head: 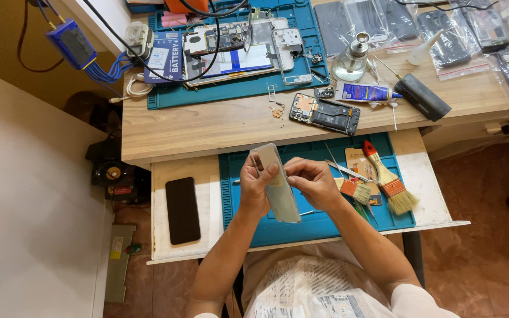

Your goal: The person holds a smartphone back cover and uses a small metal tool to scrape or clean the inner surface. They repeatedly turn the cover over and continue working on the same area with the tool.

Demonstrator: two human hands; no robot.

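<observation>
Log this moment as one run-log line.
left hand: holds phone panel | right hand: pinches panel edge | below: blue mat | right: two brushes | left: black phone

Both bare forearms reach up from the bottom and converge at centre. The left hand point(255, 187) is curled closed, thumb laid flat on top. The right hand point(313, 181) sits just beside it, fingers bent inward in a pinch, knuckles raised.
</observation>
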